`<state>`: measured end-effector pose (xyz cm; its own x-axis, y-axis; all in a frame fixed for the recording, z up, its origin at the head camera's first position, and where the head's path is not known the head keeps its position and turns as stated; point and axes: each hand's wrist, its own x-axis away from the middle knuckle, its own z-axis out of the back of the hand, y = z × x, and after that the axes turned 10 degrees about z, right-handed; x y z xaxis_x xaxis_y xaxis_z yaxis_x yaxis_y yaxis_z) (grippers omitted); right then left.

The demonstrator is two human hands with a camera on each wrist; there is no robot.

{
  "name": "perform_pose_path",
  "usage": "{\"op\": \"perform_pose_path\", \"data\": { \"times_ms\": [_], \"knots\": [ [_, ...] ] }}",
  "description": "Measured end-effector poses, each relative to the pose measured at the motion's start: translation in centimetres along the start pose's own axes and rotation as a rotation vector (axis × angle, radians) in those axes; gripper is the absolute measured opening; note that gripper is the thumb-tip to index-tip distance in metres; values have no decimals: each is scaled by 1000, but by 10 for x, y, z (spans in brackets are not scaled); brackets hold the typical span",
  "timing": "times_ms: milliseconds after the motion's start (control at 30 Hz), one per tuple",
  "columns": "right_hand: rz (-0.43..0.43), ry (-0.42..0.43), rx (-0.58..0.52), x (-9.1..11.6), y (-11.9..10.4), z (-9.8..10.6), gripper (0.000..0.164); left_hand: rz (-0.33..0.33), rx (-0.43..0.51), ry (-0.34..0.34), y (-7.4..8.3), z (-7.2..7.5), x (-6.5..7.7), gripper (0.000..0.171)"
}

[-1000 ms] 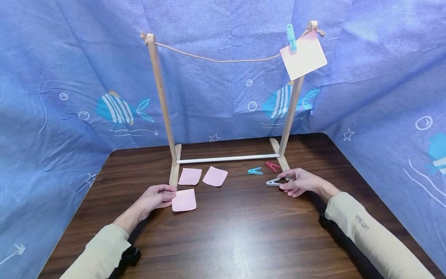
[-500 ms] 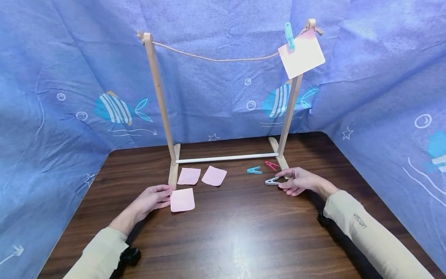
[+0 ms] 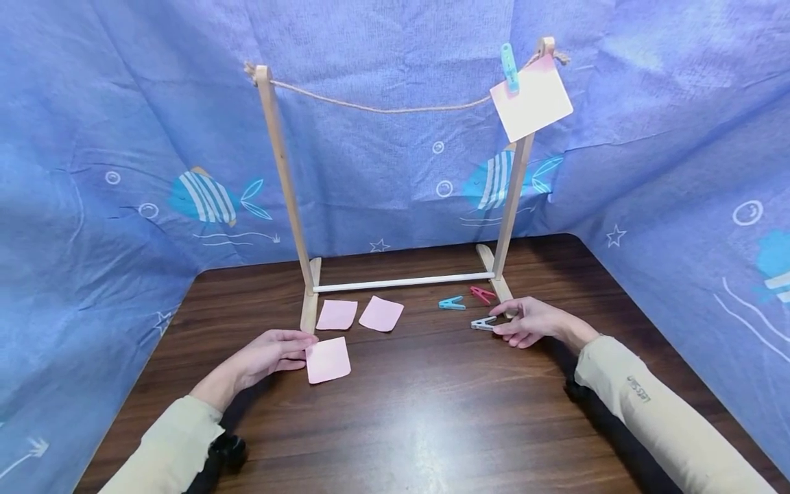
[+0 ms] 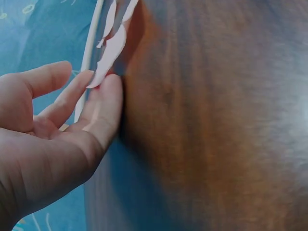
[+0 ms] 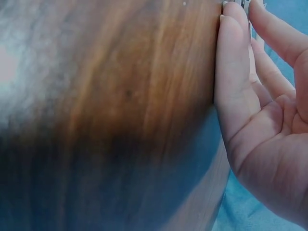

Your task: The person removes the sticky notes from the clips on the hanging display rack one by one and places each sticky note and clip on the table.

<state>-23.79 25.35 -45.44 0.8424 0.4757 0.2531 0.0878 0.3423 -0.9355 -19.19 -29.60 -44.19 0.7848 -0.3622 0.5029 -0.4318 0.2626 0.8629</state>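
Observation:
My left hand (image 3: 278, 357) pinches a square pink sticky note (image 3: 329, 361) by its upper left corner, low over the table. In the left wrist view the note's curled edge (image 4: 110, 55) sits between the fingertips. My right hand (image 3: 532, 321) holds a grey clothespin (image 3: 483, 323) between thumb and fingers, low at the tabletop. Only a sliver of the clothespin shows at the top of the right wrist view. Two more pink notes, a left one (image 3: 337, 315) and a right one (image 3: 381, 313), lie behind the held note. A blue clothespin (image 3: 452, 302) and a red clothespin (image 3: 483, 295) lie behind the grey one.
A wooden frame (image 3: 286, 178) stands at the back of the brown table (image 3: 395, 412), with a white crossbar (image 3: 401, 281) low down. Along its top runs a sagging cord (image 3: 382, 110). Near its right post hangs a pink note (image 3: 532, 99) under a light blue clothespin (image 3: 509, 68).
The note in my left hand has turned slightly, and the fingertips now overlap its corner more. My right hand stays in place with the grey clothespin. The head view has shifted a little.

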Motion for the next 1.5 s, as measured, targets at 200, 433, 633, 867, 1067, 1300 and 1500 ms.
{"op": "perform_pose_path", "data": {
  "times_ms": [200, 433, 633, 867, 1067, 1300, 1500],
  "knots": [
    [-2, -6, -6, 0, 0, 2, 55, 15, -29, -21, 10, -1, -1, 48],
    [-9, -62, 11, 1, -2, 8, 58, 24, -51, -1, 19, -1, 2, 49],
    [-21, -92, 48, 8, -19, 19, 58, 29, -85, 23, 31, 1, 6, 52],
    [-56, -160, 125, 13, -48, 31, 58, 55, -101, -21, 46, -2, 8, 55],
    [-46, -205, 208, 14, -87, 42, 58, 70, -124, -79, 67, -8, 7, 58],
    [21, -239, 348, 14, -143, 50, 59, 19, -181, -109, 105, -23, 7, 52],
    [40, -262, 460, 17, -183, 49, 61, 6, -213, -124, 132, -38, 6, 52]
  ]
}}
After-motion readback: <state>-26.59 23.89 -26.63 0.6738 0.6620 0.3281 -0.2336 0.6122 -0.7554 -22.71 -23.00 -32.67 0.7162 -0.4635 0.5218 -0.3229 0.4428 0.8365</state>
